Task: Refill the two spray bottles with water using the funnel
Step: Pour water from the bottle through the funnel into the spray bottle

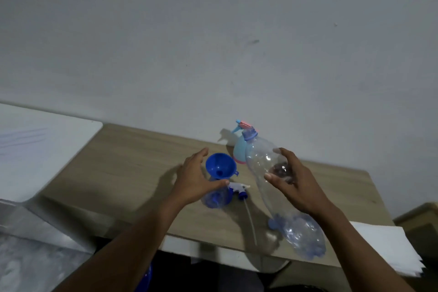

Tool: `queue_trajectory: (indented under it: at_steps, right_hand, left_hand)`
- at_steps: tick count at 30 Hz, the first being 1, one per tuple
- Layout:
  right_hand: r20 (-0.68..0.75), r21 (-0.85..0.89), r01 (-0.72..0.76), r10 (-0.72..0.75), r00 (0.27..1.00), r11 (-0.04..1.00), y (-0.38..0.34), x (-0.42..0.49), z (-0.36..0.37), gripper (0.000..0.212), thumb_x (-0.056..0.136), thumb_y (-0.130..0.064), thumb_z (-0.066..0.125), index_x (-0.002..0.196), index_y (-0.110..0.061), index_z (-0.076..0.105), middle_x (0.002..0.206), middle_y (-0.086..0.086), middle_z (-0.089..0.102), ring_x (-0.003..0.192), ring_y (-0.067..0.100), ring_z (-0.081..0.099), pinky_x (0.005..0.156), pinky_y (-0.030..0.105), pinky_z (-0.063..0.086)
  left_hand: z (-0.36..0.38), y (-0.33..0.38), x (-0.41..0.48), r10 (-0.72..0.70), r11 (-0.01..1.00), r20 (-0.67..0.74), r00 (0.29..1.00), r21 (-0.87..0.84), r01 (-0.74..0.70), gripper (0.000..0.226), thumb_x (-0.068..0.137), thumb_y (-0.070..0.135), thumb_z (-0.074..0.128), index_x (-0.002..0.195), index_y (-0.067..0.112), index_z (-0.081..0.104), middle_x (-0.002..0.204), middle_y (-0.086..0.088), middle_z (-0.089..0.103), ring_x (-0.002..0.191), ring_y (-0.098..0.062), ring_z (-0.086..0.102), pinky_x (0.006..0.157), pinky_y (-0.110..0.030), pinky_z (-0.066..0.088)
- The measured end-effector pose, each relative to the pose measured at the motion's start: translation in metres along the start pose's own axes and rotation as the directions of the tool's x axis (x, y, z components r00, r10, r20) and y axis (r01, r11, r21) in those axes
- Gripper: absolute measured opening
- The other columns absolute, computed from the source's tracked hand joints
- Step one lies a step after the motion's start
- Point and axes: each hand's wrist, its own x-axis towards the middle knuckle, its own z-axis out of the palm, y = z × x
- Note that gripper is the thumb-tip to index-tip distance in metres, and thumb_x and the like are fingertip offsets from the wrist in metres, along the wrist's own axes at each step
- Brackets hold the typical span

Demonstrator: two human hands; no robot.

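Spray bottles: two on worktop (132, 149) — clear one (216, 198) upright under funnel (220, 165), pastel one (239, 149) behind. One sprayer head (238, 188) loose, tube toward viewer. Right hand (292, 187) grips water bottle (272, 173), neck tilted up-left — left hand (195, 179) open beside clear bottle.

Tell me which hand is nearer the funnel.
Left. The left hand curls right beside the funnel, at the clear bottle under it. The right hand is farther right, holding the big plastic bottle tilted.
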Motion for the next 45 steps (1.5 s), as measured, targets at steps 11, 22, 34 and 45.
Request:
queue_trajectory:
  at_steps: [11, 22, 34, 45]
  right_hand:
    - [0.141, -0.313, -0.068, 0.117, 0.983, 0.947, -0.015, -0.012, 0.005, 0.08, 0.073, -0.076, 0.062, 0.138, -0.033, 0.044, 0.085, -0.006, 0.068, 0.075, 0.007, 0.067, 0.072, 0.03, 0.058]
    - [0.237, -0.532, -0.152, 0.319, 0.918, 0.833, -0.027, -0.009, 0.007, 0.084, 0.075, -0.077, 0.058, 0.144, -0.037, 0.034, 0.095, -0.006, 0.067, 0.081, 0.005, 0.065, 0.078, 0.03, 0.058]
    - [0.268, -0.624, -0.151, 0.392, 0.88, 0.766, -0.035, 0.007, 0.006, 0.082, 0.078, -0.075, 0.059, 0.146, -0.035, 0.034, 0.09, -0.006, 0.069, 0.079, 0.006, 0.066, 0.079, 0.031, 0.057]
    - [0.273, -0.674, -0.149, 0.431, 0.86, 0.724, -0.037, 0.014, 0.005, 0.082, 0.078, -0.076, 0.058, 0.144, -0.034, 0.036, 0.096, -0.005, 0.07, 0.084, 0.008, 0.065, 0.083, 0.034, 0.057]
  left_hand:
    - [0.0, -0.022, 0.02, 0.153, 0.988, 0.06, 0.986, -0.023, -0.152, 0.067, 0.052, 0.064, 0.078, 0.113, 0.042, 0.059, 0.1, 0.023, 0.068, 0.095, -0.004, 0.064, 0.092, -0.041, 0.051]
    - [0.0, -0.032, 0.031, 0.153, 0.987, 0.037, 0.987, -0.056, -0.151, 0.076, 0.045, 0.069, 0.075, 0.113, 0.038, 0.063, 0.097, 0.02, 0.068, 0.095, -0.01, 0.063, 0.092, -0.042, 0.05]
    - [0.003, -0.033, 0.035, 0.15, 0.989, 0.04, 0.988, -0.003, -0.15, 0.078, 0.054, 0.065, 0.082, 0.123, 0.037, 0.06, 0.106, 0.019, 0.067, 0.102, -0.009, 0.06, 0.097, -0.04, 0.042]
    - [0.003, -0.032, 0.037, 0.143, 0.989, 0.029, 0.989, 0.018, -0.144, 0.078, 0.054, 0.065, 0.082, 0.123, 0.036, 0.06, 0.108, 0.018, 0.067, 0.102, -0.009, 0.059, 0.098, -0.04, 0.041]
